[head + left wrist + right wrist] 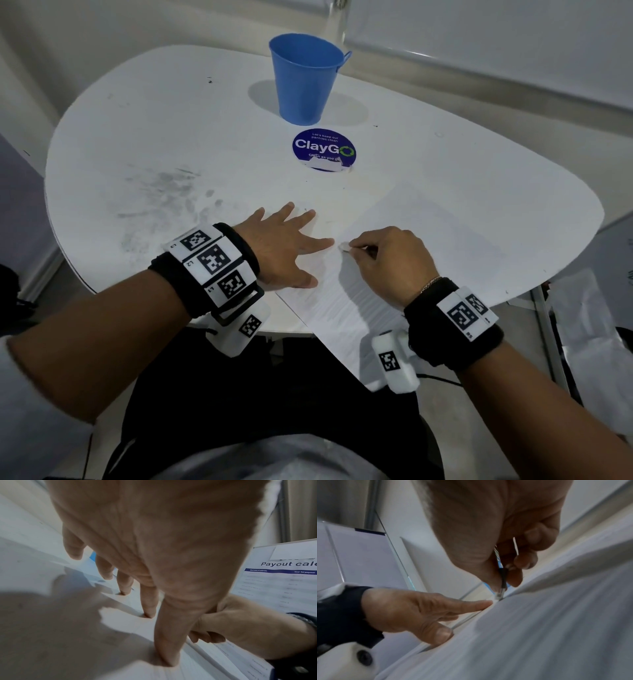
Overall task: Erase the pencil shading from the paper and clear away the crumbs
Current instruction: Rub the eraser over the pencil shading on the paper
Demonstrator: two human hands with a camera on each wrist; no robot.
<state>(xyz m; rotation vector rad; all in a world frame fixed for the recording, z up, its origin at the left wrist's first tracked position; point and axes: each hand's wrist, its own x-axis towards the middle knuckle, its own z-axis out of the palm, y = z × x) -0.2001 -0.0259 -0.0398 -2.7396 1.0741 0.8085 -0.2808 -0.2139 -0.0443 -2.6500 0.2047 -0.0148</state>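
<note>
The sheet of paper (404,260) lies slantwise on the white table (144,144), its nearest corner jutting past the table edge, where the right wrist's band covers part of it. The right hand (394,260) has thumb and curled fingers pinched around a small eraser (343,246), whose whitish end touches the paper. In the right wrist view the eraser (502,580) looks dark in the middle and pale at the tip, with most of it hidden inside the pinch. Just left of that pinch, the left hand (284,246) lies flat with fingers spread, forefinger and thumb pressing on the paper's left edge. The forefinger tip almost reaches the eraser, though I cannot tell whether they touch. Faint grey streaks show on the paper below the pinch; crumbs are too small to make out. Well beyond the grip sits a round blue sticker (323,150), its lower rim torn. Farther still stands a blue bucket (305,78), its inside out of sight. Grey smudges (161,192) mark the table far left of the grip.
</note>
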